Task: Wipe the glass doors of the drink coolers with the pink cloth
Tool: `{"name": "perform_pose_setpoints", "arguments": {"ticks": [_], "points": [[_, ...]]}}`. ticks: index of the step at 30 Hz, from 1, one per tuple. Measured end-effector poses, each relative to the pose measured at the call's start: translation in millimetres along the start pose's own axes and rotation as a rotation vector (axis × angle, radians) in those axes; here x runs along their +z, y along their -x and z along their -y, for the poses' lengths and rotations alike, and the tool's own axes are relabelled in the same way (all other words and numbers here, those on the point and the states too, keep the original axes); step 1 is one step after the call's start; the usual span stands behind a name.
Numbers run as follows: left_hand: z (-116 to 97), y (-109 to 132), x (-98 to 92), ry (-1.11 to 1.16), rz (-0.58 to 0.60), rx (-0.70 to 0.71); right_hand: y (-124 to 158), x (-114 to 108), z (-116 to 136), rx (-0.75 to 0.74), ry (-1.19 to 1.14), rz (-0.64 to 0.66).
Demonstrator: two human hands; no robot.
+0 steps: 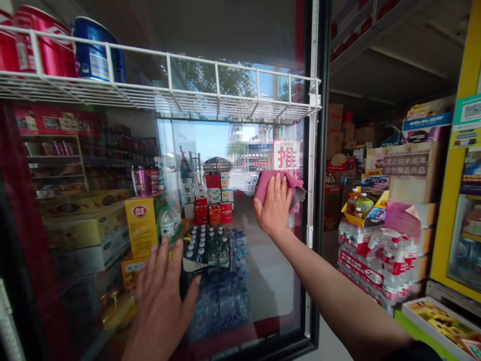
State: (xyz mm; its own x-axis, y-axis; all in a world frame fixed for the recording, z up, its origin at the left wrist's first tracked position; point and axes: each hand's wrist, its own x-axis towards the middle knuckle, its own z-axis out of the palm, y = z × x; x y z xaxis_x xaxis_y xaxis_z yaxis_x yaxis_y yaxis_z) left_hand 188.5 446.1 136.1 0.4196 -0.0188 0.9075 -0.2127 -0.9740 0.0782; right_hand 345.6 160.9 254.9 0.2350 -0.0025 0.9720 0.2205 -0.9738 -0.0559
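My right hand presses a crumpled pink cloth against the glass door of a black-framed drinks cooler, near the door's right edge. My left hand is low on the same pane, holding nothing, its fingers spread and its palm toward the glass. I cannot tell whether it touches the pane. A white wire shelf behind the glass carries red cans and a blue can.
Shrink-wrapped packs of bottled water stand to the right of the cooler, below a stack of cardboard cartons. A yellow-framed cooler is at the far right. The glass reflects shop goods and a bright entrance.
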Motion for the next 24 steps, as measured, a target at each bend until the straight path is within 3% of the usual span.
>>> {"name": "perform_pose_setpoints", "arguments": {"ticks": [9, 17, 21, 24], "points": [[35, 10, -6.0, -0.029, -0.003, -0.062, -6, -2, 90, -0.108, -0.064, 0.072], [48, 16, -10.7, -0.052, 0.0, -0.071, 5, 3, 171, -0.414, -0.22, 0.199], [49, 11, -14.8, -0.098, 0.03, -0.076, 13, 7, 193, -0.654, -0.299, 0.216], [51, 5, -18.8, -0.134, 0.035, -0.059, 13, 7, 191, -0.736, -0.322, 0.211]]}}
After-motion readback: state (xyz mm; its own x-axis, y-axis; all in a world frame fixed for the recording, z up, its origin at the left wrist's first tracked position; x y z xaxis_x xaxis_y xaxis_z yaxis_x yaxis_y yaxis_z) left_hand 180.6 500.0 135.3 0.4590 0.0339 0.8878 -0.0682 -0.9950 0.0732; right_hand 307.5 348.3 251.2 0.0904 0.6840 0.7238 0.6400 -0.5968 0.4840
